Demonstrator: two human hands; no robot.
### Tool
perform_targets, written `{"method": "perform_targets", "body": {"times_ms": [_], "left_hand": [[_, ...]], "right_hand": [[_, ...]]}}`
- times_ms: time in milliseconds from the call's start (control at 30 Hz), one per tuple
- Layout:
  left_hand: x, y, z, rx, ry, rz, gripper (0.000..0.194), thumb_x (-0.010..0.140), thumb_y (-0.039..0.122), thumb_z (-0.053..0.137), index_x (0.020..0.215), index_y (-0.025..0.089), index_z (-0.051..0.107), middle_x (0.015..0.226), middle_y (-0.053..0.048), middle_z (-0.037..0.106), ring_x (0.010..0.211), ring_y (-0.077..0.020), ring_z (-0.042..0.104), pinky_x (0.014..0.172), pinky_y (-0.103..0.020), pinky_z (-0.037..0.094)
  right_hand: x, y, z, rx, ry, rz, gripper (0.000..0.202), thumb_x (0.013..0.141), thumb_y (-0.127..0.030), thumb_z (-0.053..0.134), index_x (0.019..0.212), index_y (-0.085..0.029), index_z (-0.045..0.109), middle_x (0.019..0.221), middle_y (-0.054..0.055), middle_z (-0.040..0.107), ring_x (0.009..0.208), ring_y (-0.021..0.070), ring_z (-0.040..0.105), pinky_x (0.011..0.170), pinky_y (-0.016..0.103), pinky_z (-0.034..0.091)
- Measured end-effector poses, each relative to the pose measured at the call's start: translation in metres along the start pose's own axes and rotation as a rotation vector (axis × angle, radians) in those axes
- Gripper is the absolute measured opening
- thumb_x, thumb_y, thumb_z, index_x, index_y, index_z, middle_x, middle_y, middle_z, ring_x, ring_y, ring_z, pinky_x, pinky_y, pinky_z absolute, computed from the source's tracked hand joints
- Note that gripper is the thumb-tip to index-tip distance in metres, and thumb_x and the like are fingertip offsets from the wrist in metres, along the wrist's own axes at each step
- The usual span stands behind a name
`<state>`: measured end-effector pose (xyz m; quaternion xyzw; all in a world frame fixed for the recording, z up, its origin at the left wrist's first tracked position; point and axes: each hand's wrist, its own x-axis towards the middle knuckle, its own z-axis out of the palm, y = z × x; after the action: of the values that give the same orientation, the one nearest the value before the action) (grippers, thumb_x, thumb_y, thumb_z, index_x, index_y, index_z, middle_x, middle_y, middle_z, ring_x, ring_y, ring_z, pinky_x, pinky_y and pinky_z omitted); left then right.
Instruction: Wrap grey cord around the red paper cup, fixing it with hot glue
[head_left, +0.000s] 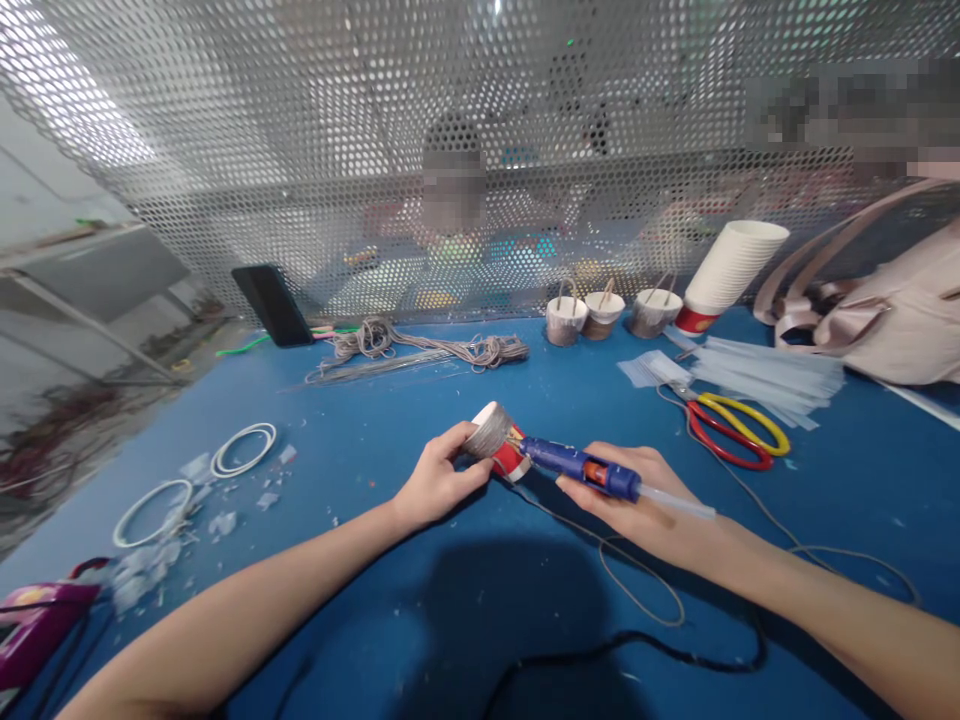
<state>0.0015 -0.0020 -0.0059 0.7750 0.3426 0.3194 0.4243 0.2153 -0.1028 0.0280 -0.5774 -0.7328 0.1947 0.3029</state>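
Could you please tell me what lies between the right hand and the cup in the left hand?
In the head view, the blue glue gun, held in the right hand, spans that stretch, its nozzle close to the cup; contact is unclear.

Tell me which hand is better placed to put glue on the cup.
Probably the right hand: it holds the blue glue gun, aimed at the cup's side. The left hand is occupied gripping the cup.

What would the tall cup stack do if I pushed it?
The cup stack would probably tip easily, being tall with a narrow bottom. It's likely light: the rims look thin. It might slide apart little, being nested.
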Motion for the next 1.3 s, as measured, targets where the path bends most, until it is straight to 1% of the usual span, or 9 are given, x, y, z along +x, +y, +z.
{"method": "perform_targets", "body": {"times_ms": [167, 333, 433, 567, 700, 800, 967, 1133, 1300], "left_hand": [[-0.001, -0.001, 0.001, 0.013, 0.003, 0.004, 0.014, 0.072, 0.024, 0.056, 0.082, 0.014, 0.058, 0.076, -0.001, 0.058, 0.071, -0.0137, 0.054, 0.069, -0.025, 0.047], [0.0, -0.001, 0.003, 0.015, 0.012, 0.006, 0.014, 0.072, 0.022, 0.056, 0.082, 0.014, 0.058, 0.075, -0.001, 0.058, 0.069, -0.013, 0.053, 0.067, -0.024, 0.046], [0.0, -0.002, 0.004, 0.003, 0.026, 0.011, 0.014, 0.071, 0.022, 0.057, 0.082, 0.014, 0.059, 0.073, 0.0, 0.058, 0.067, -0.0125, 0.052, 0.064, -0.023, 0.045], [-0.001, -0.004, 0.003, 0.004, 0.033, 0.026, 0.014, 0.071, 0.023, 0.056, 0.082, 0.014, 0.06, 0.074, -0.001, 0.059, 0.068, -0.0132, 0.053, 0.066, -0.024, 0.046], [-0.001, -0.003, 0.0, 0.021, 0.019, 0.035, 0.015, 0.071, 0.023, 0.057, 0.082, 0.014, 0.061, 0.075, -0.002, 0.061, 0.069, -0.0137, 0.054, 0.067, -0.024, 0.047], [-0.001, -0.002, 0.0, 0.019, 0.014, 0.035, 0.015, 0.07, 0.023, 0.057, 0.081, 0.014, 0.061, 0.076, -0.002, 0.061, 0.07, -0.0139, 0.055, 0.067, -0.024, 0.048], [-0.002, -0.003, -0.001, 0.032, 0.007, 0.057, 0.015, 0.071, 0.023, 0.057, 0.082, 0.014, 0.06, 0.076, -0.002, 0.061, 0.07, -0.0139, 0.055, 0.068, -0.025, 0.048], [-0.002, -0.006, -0.001, 0.021, 0.0, 0.075, 0.016, 0.072, 0.022, 0.057, 0.085, 0.014, 0.061, 0.079, -0.003, 0.062, 0.072, -0.0144, 0.056, 0.07, -0.025, 0.048], [-0.002, -0.005, -0.002, 0.035, 0.008, 0.081, 0.015, 0.072, 0.021, 0.057, 0.083, 0.014, 0.061, 0.078, -0.003, 0.063, 0.071, -0.0145, 0.056, 0.07, -0.026, 0.048]], "right_hand": [[-0.001, -0.001, 0.001, 0.014, -0.005, -0.017, 0.026, 0.085, -0.036, 0.052, 0.065, -0.021, 0.046, 0.056, -0.004, 0.052, 0.049, 0.0101, 0.047, 0.049, 0.023, 0.034], [-0.003, -0.008, 0.003, 0.027, -0.083, -0.047, 0.031, 0.088, -0.041, 0.047, 0.065, -0.02, 0.045, 0.058, -0.002, 0.052, 0.048, 0.0096, 0.047, 0.047, 0.022, 0.034], [-0.003, -0.008, 0.003, -0.001, -0.076, -0.064, 0.031, 0.089, -0.041, 0.045, 0.066, -0.02, 0.047, 0.061, -0.001, 0.054, 0.051, 0.0102, 0.049, 0.05, 0.022, 0.036], [-0.002, -0.001, 0.002, 0.006, -0.044, -0.07, 0.027, 0.087, -0.039, 0.049, 0.067, -0.02, 0.047, 0.058, -0.002, 0.052, 0.048, 0.0096, 0.046, 0.047, 0.022, 0.033], [0.001, 0.003, 0.0, 0.01, 0.013, 0.006, 0.027, 0.085, -0.036, 0.052, 0.064, -0.02, 0.046, 0.054, -0.004, 0.051, 0.047, 0.0098, 0.044, 0.048, 0.023, 0.033], [0.001, 0.001, -0.001, 0.023, 0.016, 0.035, 0.029, 0.084, -0.036, 0.053, 0.061, -0.021, 0.044, 0.053, -0.005, 0.049, 0.046, 0.0093, 0.042, 0.047, 0.023, 0.033], [0.001, -0.001, -0.002, 0.002, -0.003, 0.008, 0.029, 0.084, -0.037, 0.052, 0.062, -0.021, 0.046, 0.053, -0.005, 0.049, 0.046, 0.0095, 0.043, 0.047, 0.023, 0.032], [0.002, 0.0, -0.002, 0.037, 0.018, 0.056, 0.029, 0.083, -0.036, 0.053, 0.061, -0.021, 0.044, 0.052, -0.005, 0.049, 0.045, 0.0093, 0.043, 0.046, 0.023, 0.033], [0.0, 0.0, 0.0, 0.016, -0.02, -0.001, 0.029, 0.084, -0.038, 0.053, 0.063, -0.021, 0.045, 0.053, -0.005, 0.049, 0.046, 0.0094, 0.044, 0.048, 0.023, 0.033]]}}
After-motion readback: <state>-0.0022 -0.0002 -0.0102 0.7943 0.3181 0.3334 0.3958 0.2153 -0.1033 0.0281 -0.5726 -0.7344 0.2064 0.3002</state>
